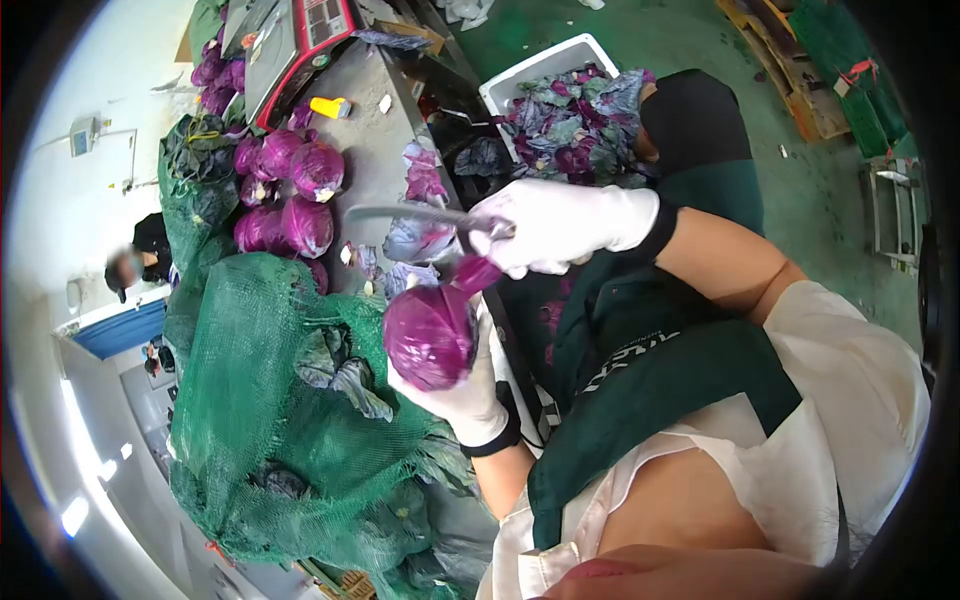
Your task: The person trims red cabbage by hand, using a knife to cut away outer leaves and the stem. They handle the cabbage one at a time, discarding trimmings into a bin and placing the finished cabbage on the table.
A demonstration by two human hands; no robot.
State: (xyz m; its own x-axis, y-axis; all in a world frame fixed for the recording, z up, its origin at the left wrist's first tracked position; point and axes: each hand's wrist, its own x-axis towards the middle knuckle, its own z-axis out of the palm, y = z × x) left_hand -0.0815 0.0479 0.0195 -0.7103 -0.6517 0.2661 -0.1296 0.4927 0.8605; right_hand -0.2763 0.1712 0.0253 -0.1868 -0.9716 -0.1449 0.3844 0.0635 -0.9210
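Note:
A glossy purple cabbage (pixel 432 335) rests in my left hand (pixel 465 405), white-gloved and wrapped around its underside. My right hand (pixel 535 228), also in a white glove, is closed around a knife (pixel 405 213); the grey blade points away over the table, and the glove covers most of the handle. Below the right-hand fingers, a loose purple leaf (pixel 478 274) stands out from the cabbage, right at the fingertips. Trimmed outer leaves (pixel 418 240) lie on the metal table (pixel 365 160) beyond the blade.
Several peeled purple cabbages (pixel 290 165) sit along the table's far side. A scale (pixel 300 60) and a yellow tool (pixel 330 107) stand near them. Green mesh sacks (pixel 255 360) hold more cabbages. A white bin (pixel 550 65) of leaves is beside my leg. Another person (pixel 150 250) is farther off.

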